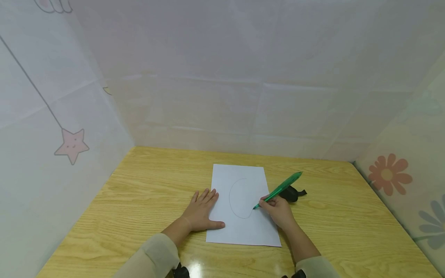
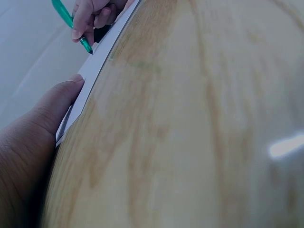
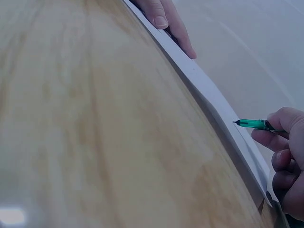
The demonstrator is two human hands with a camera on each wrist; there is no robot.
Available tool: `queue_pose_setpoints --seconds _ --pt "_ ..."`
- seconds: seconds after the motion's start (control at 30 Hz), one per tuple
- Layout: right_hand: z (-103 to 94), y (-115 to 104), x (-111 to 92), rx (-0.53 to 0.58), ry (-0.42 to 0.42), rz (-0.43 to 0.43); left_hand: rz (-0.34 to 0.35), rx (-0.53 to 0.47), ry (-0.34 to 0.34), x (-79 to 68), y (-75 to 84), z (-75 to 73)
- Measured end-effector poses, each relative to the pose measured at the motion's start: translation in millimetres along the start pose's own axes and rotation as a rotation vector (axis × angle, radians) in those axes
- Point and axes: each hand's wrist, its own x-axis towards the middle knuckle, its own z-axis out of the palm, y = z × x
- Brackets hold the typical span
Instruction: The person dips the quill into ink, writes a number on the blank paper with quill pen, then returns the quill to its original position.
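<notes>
A white sheet of paper lies on the wooden table, bearing a thin curved line like an oval with a gap at its upper right. My right hand pinches a green pen, its tip on the paper at the lower right end of that line. In the right wrist view the pen shows between thumb and fingers, tip at the sheet. My left hand rests flat with fingers spread over the paper's left edge, thumb on the sheet. The left wrist view shows that thumb at the paper's edge.
A small black object with a short strap lies on the table just behind my right hand. The wooden table is bounded by pale fabric walls, with a pink star on the left and flowers on the right.
</notes>
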Motion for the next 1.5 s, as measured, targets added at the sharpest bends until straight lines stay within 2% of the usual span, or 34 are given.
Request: queue_pose_setpoints --seconds 0.6,1.0,1.5 --pt "0.8 2.3 9.1 -0.063 0.032 0.01 0.017 -0.016 0.0 -0.6 0.2 -1.5" --pt "1.8 1.2 11.8 -0.045 0.042 0.013 0.013 -0.019 -0.016 -4.0 5.1 -9.4" --pt "3.0 1.0 17.7 -0.067 0.065 0.009 -0.001 -0.007 -0.02 -2.3 4.0 -5.7"
